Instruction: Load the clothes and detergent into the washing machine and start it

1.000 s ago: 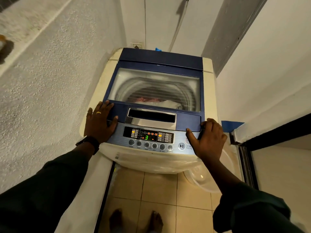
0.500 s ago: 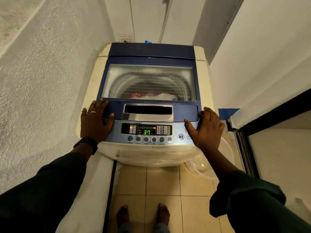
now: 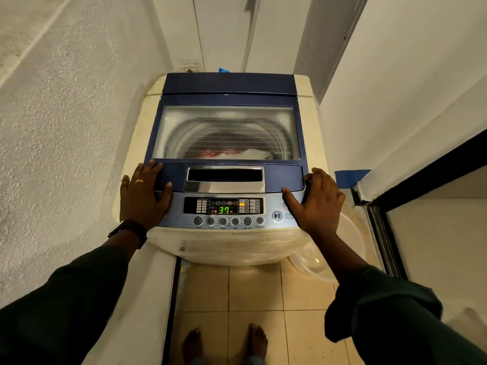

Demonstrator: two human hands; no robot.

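On the front corners of the washing machine [image 3: 311, 101] both my hands lie flat, each grip wide and holding nothing. My left hand [image 3: 143, 194] is spread over the left end of the lid [image 3: 226, 85], fingers across its blue front edge, thumb reaching toward the control panel [image 3: 224, 206]; a ring shows on one finger and a dark watch [image 3: 129, 231] sits at the wrist. My right hand [image 3: 317, 200] rests on the right end, fingers curled over the lid's corner, thumb pointing inward just above the start/pause button [image 3: 277, 216], partly covering its label.

Between my hands the lid is shut, its recessed handle [image 3: 225, 177] centred along the front edge. Through the lid's clear window [image 3: 226, 127] I see the clothes [image 3: 229, 153], red and white, lying low in the drum, well beyond both hands. Whether detergent is inside I cannot tell. Below the handle, the panel's display glows a green 37, with a row of round buttons under it.

A rough white wall [image 3: 66, 127] stands close on the left and a smooth one on the right, boxing the machine in. A wall socket [image 3: 190, 68] sits behind the machine. A clear plastic basin [image 3: 342, 248] leans on the floor beside the right front corner, under my right forearm. My bare feet [image 3: 225, 343] stand on the tan tiled floor [image 3: 253, 291] in front.
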